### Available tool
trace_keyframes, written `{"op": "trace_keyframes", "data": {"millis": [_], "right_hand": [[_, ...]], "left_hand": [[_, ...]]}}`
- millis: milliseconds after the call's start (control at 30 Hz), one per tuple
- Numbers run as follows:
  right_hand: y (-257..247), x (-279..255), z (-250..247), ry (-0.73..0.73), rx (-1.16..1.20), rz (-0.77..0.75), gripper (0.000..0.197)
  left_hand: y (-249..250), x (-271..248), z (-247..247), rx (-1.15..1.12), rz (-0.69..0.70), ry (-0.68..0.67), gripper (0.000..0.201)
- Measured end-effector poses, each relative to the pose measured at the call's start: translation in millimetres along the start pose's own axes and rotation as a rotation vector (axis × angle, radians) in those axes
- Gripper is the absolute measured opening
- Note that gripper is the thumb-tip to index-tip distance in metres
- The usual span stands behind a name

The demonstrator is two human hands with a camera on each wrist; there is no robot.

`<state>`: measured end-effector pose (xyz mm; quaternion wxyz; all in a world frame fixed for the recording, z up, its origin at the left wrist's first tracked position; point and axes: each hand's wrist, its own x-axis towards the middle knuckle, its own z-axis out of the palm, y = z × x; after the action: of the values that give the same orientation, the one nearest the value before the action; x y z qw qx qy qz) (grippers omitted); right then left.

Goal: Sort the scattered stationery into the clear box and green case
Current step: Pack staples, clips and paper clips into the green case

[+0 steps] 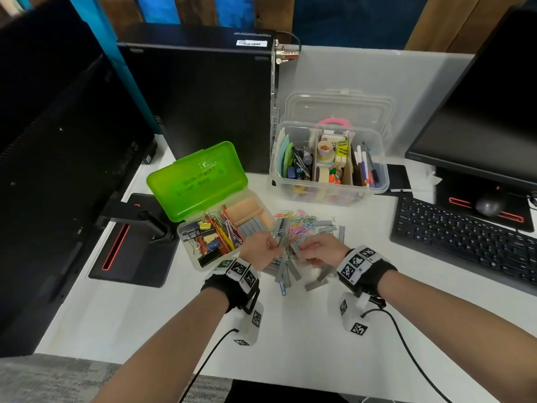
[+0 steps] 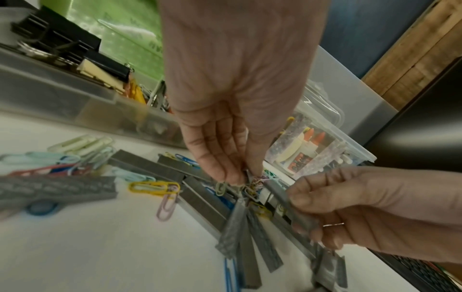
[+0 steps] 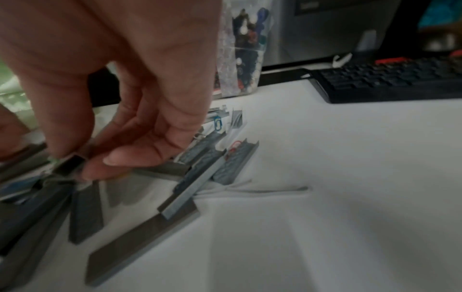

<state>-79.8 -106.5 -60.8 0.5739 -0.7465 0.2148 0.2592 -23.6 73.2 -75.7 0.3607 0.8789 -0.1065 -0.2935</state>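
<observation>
Grey staple strips [image 1: 286, 274] and coloured paper clips [image 1: 302, 223] lie in a heap on the white desk. My left hand [image 1: 273, 245] hovers over the heap and pinches a few staple strips [image 1: 281, 232] by the fingertips; several paper clips [image 2: 252, 187] hang tangled at them. Opposite it, my right hand [image 1: 305, 253] pinches one staple strip [image 2: 287, 201] between thumb and fingers [image 3: 117, 160]. The green case [image 1: 197, 181] stands open to the left with binder clips, paper clips and staples in its tray. The clear box [image 1: 374, 181] is behind the heap, its lid off.
A black keyboard [image 1: 465, 237] lies to the right and a monitor [image 1: 479, 117] behind it. A black computer tower [image 1: 203, 106] stands behind the green case. Another monitor's base [image 1: 130, 245] sits left. A black notebook [image 1: 399, 177] lies beside the clear box.
</observation>
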Motion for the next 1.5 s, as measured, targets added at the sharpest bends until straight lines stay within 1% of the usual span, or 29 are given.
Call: {"op": "trace_keyframes", "data": {"millis": [67,133,200,333,367,433,500,567,667,800,867,967,1033,1100,1200,1267,1333,1400,1500], "right_hand": [[-2.5,1.7,0.0,-0.021,0.15,-0.025,0.026],[-3.2,6.7,2.1,-0.052,0.239,-0.027,0.037],[-7.0,8.5,5.2,-0.091,0.306,-0.021,0.039],[-16.8,12.9,11.6,-0.176,0.431,-0.013,0.032],[-19.3,14.5,13.1,-0.203,0.46,-0.01,0.032],[-24.4,18.2,15.7,-0.246,0.535,-0.007,0.04],[-28.8,21.6,17.2,-0.249,0.576,-0.008,0.043],[-34.2,23.9,19.1,-0.253,0.568,-0.014,0.042],[-39.9,30.3,21.8,-0.232,0.61,-0.009,0.032],[-49.1,39.0,27.7,-0.148,0.621,-0.004,0.02],[-56.4,46.3,30.1,-0.031,0.498,-0.03,0.018],[-66.8,61.9,33.1,0.181,0.074,-0.16,0.022],[-73.8,70.4,40.0,0.259,-0.153,-0.255,0.023],[-79.3,77.6,48.9,0.307,-0.354,-0.333,0.019],[-85.5,84.5,55.3,0.295,-0.752,-0.402,0.011],[-88.8,87.1,54.5,0.238,-0.93,-0.408,0.011],[-91.5,91.5,51.7,0.195,-1.007,-0.383,0.013],[-95.0,95.0,48.6,0.16,-1.032,-0.358,0.014],[-98.5,96.3,47.0,0.14,-1.081,-0.374,0.016]], "left_hand": [[1.3,-1.2,-1.6,0.014,0.036,0.038,0.017],[2.7,-2.2,-3.5,0.037,0.064,0.068,0.018],[4.6,-2.2,-5.3,0.037,0.085,0.083,0.02],[4.0,1.3,-13.7,0.043,0.108,0.144,0.022],[3.4,2.6,-17.2,0.032,0.122,0.17,0.021],[2.1,6.0,-26.0,0.02,0.133,0.201,0.021],[1.0,10.4,-34.8,0.043,0.124,0.207,0.022],[-2.4,16.2,-42.1,0.061,0.11,0.228,0.022],[-7.4,21.0,-51.4,0.072,0.086,0.254,0.018],[-10.6,21.5,-61.1,0.053,0.097,0.272,0.02],[-13.9,21.8,-65.5,0.05,0.088,0.298,0.021],[-21.5,22.7,-72.5,0.042,0.05,0.344,0.02],[-27.1,24.4,-76.3,0.03,0.031,0.349,0.017],[-30.5,25.7,-79.3,0.047,0.009,0.34,0.016],[-33.5,27.0,-80.7,0.06,0.003,0.33,0.016],[-33.1,27.2,-80.2,0.05,0.01,0.319,0.015],[-32.6,28.5,-79.5,0.045,0.019,0.315,0.014],[-32.2,30.0,-79.0,0.055,0.029,0.32,0.013],[-33.2,32.6,-78.6,0.07,0.047,0.328,0.012]]}}
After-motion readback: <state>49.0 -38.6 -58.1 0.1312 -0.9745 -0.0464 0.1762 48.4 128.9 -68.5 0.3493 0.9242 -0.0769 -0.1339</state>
